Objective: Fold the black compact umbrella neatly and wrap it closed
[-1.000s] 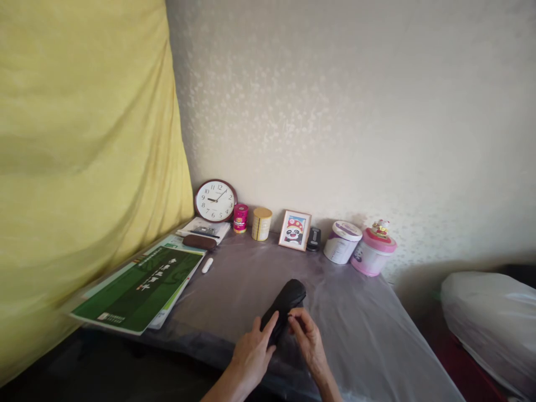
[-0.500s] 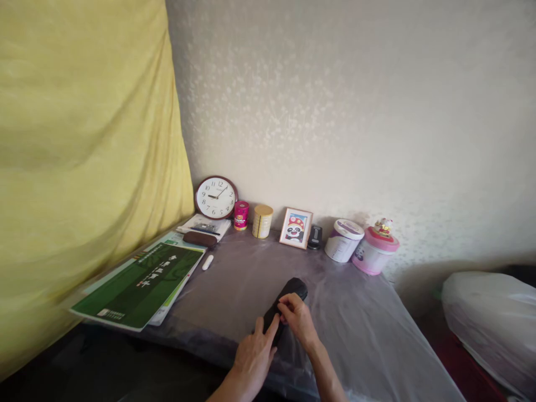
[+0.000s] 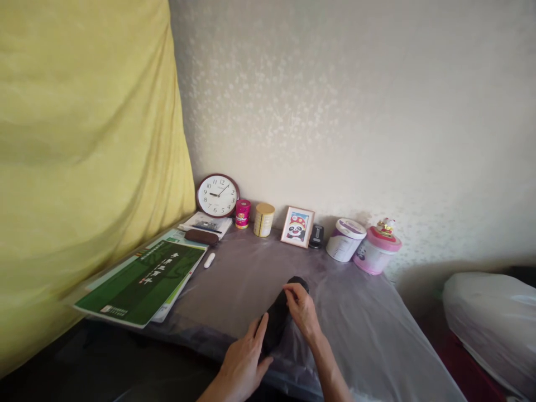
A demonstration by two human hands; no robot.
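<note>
A black, elongated bundle that looks like a folded umbrella lies slantwise at the front of the table, its rounded end pointing away from me. My left hand holds its near part from the left side, fingers along the edge and thumb close to the near end. Near the far end, my right hand has thumb and forefinger pinched together at the fabric. What exactly lies between those fingertips is too small to make out.
Green books, a brown case and a white stick-like item lie left. Along the wall stand a clock, pink tin, yellow-lidded can, panda picture frame, black item, white tub and pink-lidded tub.
My right hand has moved up along the black umbrella towards its far end. My left hand has shifted slightly left and down, its fingers now lower along the side.
</note>
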